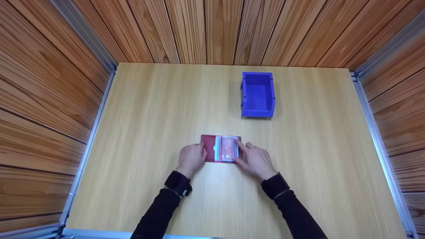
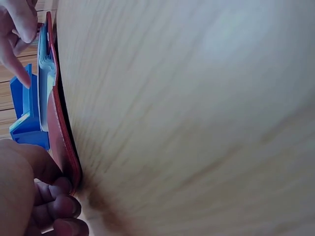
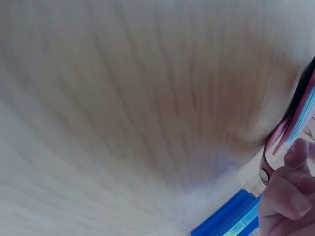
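A red card holder (image 1: 209,148) lies opened flat on the table, with clear plastic sleeves (image 1: 217,148) inside and a pinkish card (image 1: 228,148) showing through the top one. My left hand (image 1: 192,157) pinches the holder's left edge, thumb above and curled fingers at the rim in the left wrist view. At the other end, my right hand (image 1: 257,161) reaches over the sleeves' right edge, index finger and thumb spread apart near its two corners. The left wrist view shows the sleeve stack side-on, raised a little above the cover.
Behind the card holder, to the right, a blue plastic bin (image 1: 258,94) stands on the wooden table (image 1: 149,109). Wood-panelled walls (image 1: 222,31) and metal rails (image 1: 382,146) border the table at the back and sides.
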`<state>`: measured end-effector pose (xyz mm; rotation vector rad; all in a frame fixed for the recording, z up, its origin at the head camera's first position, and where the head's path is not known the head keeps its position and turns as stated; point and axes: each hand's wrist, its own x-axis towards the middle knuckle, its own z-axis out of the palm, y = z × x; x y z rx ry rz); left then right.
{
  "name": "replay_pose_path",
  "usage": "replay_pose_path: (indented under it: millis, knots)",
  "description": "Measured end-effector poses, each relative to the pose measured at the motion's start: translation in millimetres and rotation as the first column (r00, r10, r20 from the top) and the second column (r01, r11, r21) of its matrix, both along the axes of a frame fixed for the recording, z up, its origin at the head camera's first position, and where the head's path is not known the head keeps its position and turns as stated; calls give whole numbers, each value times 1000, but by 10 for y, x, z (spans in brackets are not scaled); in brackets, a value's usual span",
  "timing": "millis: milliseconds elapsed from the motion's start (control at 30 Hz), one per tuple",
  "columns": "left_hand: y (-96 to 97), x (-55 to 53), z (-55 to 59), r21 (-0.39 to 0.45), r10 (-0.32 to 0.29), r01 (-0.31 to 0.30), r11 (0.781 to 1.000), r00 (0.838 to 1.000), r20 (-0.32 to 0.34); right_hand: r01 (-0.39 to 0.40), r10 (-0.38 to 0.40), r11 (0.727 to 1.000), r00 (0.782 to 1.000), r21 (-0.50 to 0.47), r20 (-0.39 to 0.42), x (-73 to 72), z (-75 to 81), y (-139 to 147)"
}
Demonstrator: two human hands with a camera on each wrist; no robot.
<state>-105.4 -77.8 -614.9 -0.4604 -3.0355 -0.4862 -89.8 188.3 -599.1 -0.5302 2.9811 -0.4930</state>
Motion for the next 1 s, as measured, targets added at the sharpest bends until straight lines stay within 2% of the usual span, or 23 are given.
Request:
replay_pose_path:
  millis: [167,367,767,1000]
  knots:
    - [2,-7,-4,-8,2,-2,1000,1000,19,13,-16,999,998,52,68,-20,-11,16]
    - [0,-9,-13,-9,1,-1,1000,1000,11,14,-26,996,990,90,139,-46,-14,41]
    - [-8,-5,-8,15,11,-11,1000,999,44,9,-22,996,988,87,150,-72,11,35]
    - [-6,20,-27,30,16,-16,999,1000,-3,14,-24,998,988,64,152,-67,16,46]
